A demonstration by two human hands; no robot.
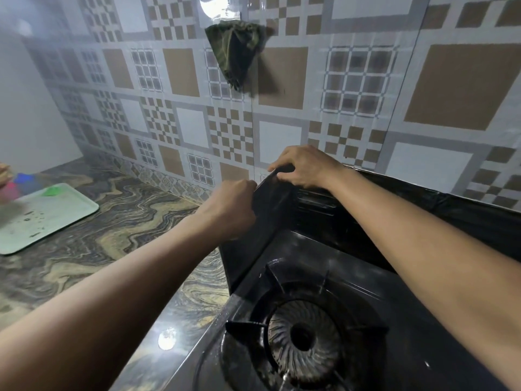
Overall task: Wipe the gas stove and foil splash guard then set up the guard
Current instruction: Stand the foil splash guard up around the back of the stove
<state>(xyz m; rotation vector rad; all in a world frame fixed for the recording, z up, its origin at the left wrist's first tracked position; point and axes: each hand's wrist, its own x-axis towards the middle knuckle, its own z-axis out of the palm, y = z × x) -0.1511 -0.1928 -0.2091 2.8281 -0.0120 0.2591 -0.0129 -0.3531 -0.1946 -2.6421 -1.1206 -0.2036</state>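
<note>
Left hand (231,210): fingers curled, pinching the top edge of the splash guard's side panel, just left of the right hand.
Right hand (304,167): grasps the guard's top edge at the corner fold, fingers bent over the rim, thumb on the near face.
Splash guard (270,221): upright, held between both hands; it looks dark and glossy rather than bright. It is bent into two panels. One drops below the left hand along the stove's left edge; the other runs from the right hand along the wall, behind the right forearm. Faint ribbed lines show just under the right hand.
Gas stove (310,255): black with a shiny top, below and between the forearms, inside the guard's corner.
Burner (303,335): round and finned, with a pan support around it, under the right forearm's near side.
Countertop (112,249): marbled stone, beneath the left forearm.
Tray (42,218): pale green, well left of the left hand.
Cloth (234,52): dark green, hanging on the tiled wall (366,108) above both hands.
</note>
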